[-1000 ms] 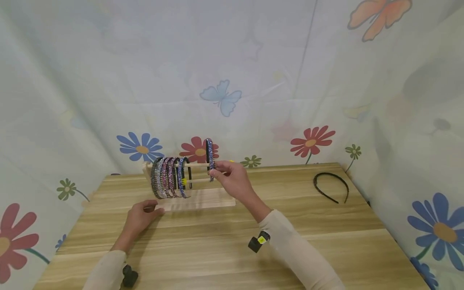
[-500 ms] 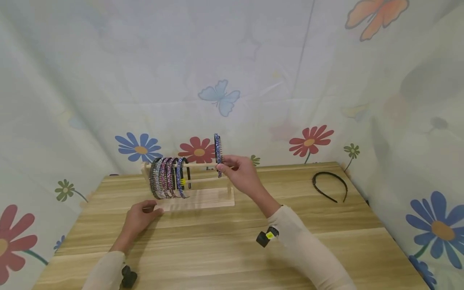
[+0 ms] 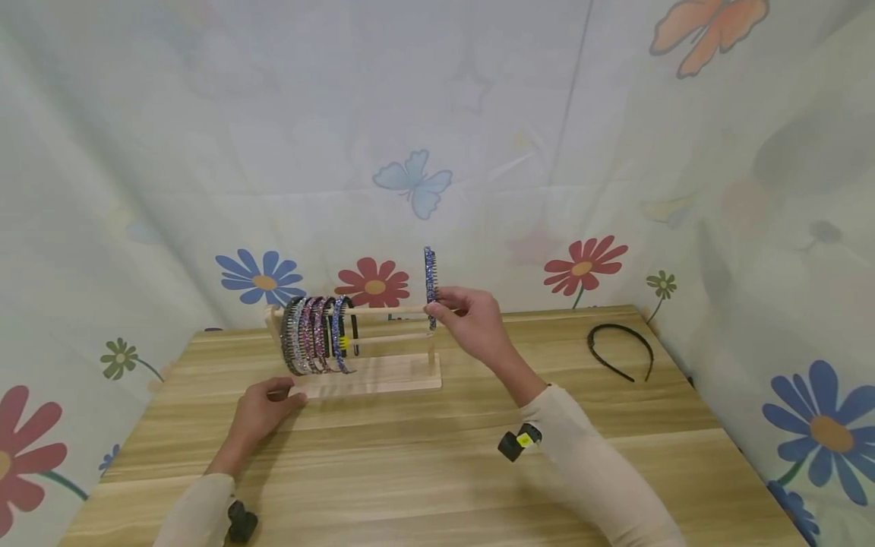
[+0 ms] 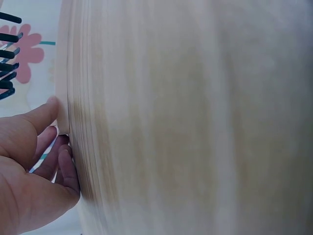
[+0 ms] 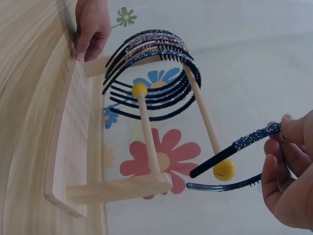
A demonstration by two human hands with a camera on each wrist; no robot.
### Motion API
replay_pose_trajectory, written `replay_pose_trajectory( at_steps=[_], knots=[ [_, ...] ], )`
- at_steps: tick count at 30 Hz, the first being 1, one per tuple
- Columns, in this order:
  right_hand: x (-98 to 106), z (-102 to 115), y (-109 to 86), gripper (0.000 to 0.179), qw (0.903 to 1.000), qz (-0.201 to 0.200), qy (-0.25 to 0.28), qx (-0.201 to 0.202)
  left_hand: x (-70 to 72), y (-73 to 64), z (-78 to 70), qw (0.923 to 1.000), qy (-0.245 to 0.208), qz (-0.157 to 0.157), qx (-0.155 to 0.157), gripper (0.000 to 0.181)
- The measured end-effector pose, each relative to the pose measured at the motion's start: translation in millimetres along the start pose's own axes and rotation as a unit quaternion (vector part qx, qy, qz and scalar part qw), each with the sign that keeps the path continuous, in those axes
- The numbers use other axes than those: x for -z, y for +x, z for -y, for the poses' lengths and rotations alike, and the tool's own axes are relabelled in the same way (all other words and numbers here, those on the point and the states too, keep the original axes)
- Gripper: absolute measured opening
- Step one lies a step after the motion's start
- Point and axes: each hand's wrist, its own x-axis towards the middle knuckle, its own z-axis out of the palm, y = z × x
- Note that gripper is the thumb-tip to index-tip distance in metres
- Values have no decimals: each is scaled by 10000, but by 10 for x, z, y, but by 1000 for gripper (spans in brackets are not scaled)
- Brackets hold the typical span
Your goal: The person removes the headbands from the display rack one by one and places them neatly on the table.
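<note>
My right hand [image 3: 475, 319] pinches a blue glittery toothed headband [image 3: 430, 277] between thumb and fingers, at the right end of the upper rod of a wooden headband stand [image 3: 383, 374]. In the right wrist view, its two dark ends lie close around the yellow knob [image 5: 224, 169] tipping that rod. Several glittery headbands [image 3: 317, 334], silver, pink and blue, hang together at the rod's left part. My left hand [image 3: 263, 410] holds the left end of the stand's base, with the thumb [image 4: 46, 112] on its edge and the fingers curled by its end.
A plain black headband [image 3: 618, 327] lies on the right side of the wooden table [image 3: 383, 471]. A second, lower rod with its own yellow knob [image 5: 140, 90] belongs to the stand. Flower-printed cloth [image 3: 478, 152] hangs behind and on both sides.
My right hand has drawn the blue headband rightward and slightly up along the upper rod to its end. The left hand and the other headbands have stayed in place.
</note>
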Motion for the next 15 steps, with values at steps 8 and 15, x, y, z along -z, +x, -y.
replay_pose_trajectory(
  at_steps=[8,15],
  knots=[
    [116,-44,19,30,9995,-69,-185,-228,-5,6,21,10000,11,6,-10,55],
    [228,-90,6,34,9988,-221,-314,-292,-10,4,24,10000,-1,45,19,56]
  ],
)
